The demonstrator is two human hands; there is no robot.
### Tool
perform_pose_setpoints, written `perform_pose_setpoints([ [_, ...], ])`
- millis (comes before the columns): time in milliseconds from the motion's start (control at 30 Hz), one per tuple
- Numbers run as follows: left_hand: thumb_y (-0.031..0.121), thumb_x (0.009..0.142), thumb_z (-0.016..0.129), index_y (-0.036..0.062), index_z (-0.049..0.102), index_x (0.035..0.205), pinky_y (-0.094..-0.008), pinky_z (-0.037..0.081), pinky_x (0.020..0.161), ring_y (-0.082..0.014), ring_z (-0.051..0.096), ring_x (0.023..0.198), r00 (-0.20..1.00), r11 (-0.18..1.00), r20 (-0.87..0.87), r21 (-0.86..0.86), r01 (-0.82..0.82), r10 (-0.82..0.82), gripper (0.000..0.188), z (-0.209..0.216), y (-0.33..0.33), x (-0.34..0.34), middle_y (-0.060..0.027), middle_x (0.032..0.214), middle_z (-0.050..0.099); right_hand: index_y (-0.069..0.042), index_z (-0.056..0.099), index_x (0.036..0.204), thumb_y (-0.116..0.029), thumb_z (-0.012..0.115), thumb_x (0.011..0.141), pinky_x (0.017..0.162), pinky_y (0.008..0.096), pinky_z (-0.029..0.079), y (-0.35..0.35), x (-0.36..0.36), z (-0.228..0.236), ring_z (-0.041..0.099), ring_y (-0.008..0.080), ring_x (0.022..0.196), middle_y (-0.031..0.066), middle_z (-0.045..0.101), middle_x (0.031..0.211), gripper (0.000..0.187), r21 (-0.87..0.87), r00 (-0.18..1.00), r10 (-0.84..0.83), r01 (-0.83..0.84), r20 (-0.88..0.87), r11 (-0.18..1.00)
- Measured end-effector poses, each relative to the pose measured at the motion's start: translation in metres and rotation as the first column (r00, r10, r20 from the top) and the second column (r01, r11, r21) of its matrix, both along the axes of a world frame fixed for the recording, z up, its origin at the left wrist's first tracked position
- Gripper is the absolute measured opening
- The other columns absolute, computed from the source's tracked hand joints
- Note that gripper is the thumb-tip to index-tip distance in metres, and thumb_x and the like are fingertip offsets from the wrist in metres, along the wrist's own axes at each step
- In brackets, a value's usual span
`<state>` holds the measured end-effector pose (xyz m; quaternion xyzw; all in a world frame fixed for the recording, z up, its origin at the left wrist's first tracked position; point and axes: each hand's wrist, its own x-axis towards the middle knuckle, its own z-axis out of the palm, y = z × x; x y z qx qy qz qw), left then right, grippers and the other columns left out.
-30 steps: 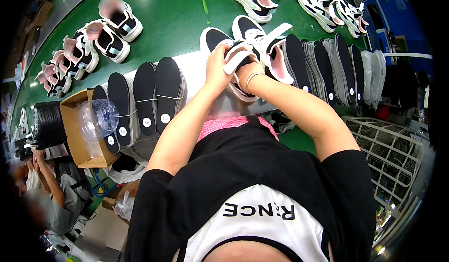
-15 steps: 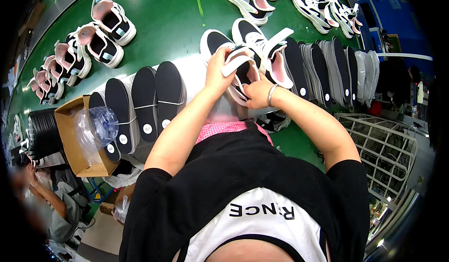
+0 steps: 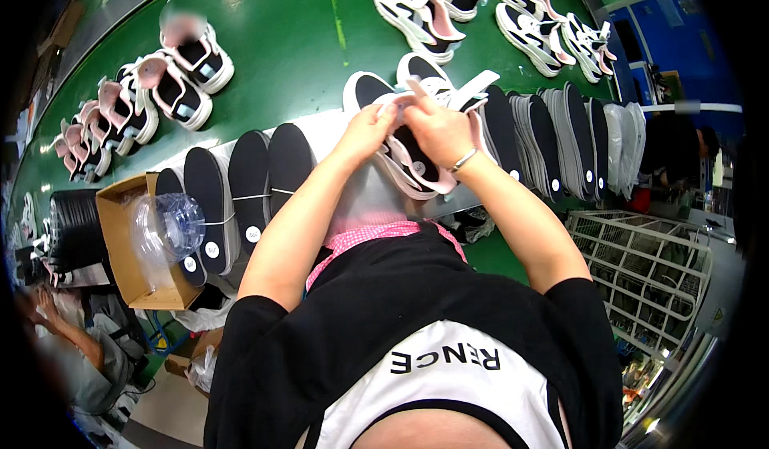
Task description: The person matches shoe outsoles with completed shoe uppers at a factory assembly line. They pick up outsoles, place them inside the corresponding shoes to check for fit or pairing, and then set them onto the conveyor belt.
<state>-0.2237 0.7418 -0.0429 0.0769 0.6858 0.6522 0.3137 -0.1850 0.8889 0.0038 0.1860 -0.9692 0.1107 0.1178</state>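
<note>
A black-and-white sneaker with pink lining (image 3: 370,88) lies before me on the table, toe away, its heel toward my body. My left hand (image 3: 370,132) is closed on the left side of its opening, near the tongue. My right hand (image 3: 439,131) is bent over the opening, fingers pinched at the tongue beside my left fingertips; the exact grip is partly hidden. Inside the heel shows a dark insole with a round white sticker (image 3: 419,168). A matching sneaker (image 3: 420,71) stands just beyond to the right, its white strap (image 3: 474,88) sticking up.
Stacks of dark insoles stand at left (image 3: 210,177) and right (image 3: 565,128). A cardboard box (image 3: 116,241) holds clear plastic. More sneakers line the green table's left (image 3: 172,92) and far right (image 3: 533,36). A white wire rack (image 3: 641,265) stands right; another person (image 3: 84,361) sits lower left.
My right hand has moved from the sneaker's heel collar up to its tongue, next to my left hand. The raised white strap has gone from plain view under my hands.
</note>
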Motion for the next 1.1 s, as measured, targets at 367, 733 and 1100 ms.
perform_pose_setpoints([
  [367, 0.037, 0.088, 0.037, 0.0009, 0.048, 0.112, -0.0253, 0.037, 0.080, -0.0129, 0.049, 0.089, 0.999, 0.996, 0.018, -0.076, -0.049, 0.051, 0.045, 0.012, 0.002, -0.005, -0.0063, 0.098, 0.055, -0.011, 0.049, 0.081, -0.020, 0.051, 0.071, 0.046, 0.0327, 0.047, 0.008, -0.014, -0.007, 0.059, 0.0208, 0.058, 0.0046, 0.054, 0.073, 0.014, -0.139, 0.989, 0.035, -0.056, -0.145, 0.989],
  [733, 0.023, 0.083, 0.047, -0.0003, 0.046, 0.107, -0.0284, 0.037, 0.076, -0.0174, 0.045, 0.091, 0.473, 0.778, -0.815, -0.044, -0.626, 0.334, 0.034, 0.061, 0.022, 0.030, -0.0117, 0.101, 0.049, 0.000, 0.052, 0.084, -0.008, 0.051, 0.080, 0.061, 0.0206, 0.039, 0.061, 0.014, 0.046, 0.046, 0.0052, 0.068, 0.0003, 0.051, 0.072, 0.009, -0.896, 0.850, 0.309, 0.352, 0.427, 0.269],
  [1100, 0.005, 0.079, 0.051, -0.0011, 0.053, 0.092, -0.0244, 0.043, 0.065, -0.0161, 0.057, 0.074, 0.895, 0.990, -0.433, -0.039, -0.133, 0.103, 0.014, 0.103, 0.062, 0.054, -0.0117, 0.086, 0.058, -0.002, 0.044, 0.111, -0.011, 0.054, 0.077, 0.072, 0.0242, 0.042, 0.112, 0.072, 0.078, 0.051, 0.0106, 0.081, 0.0061, 0.050, 0.099, 0.036, -0.837, 0.821, 0.253, 0.409, 0.511, 0.364],
])
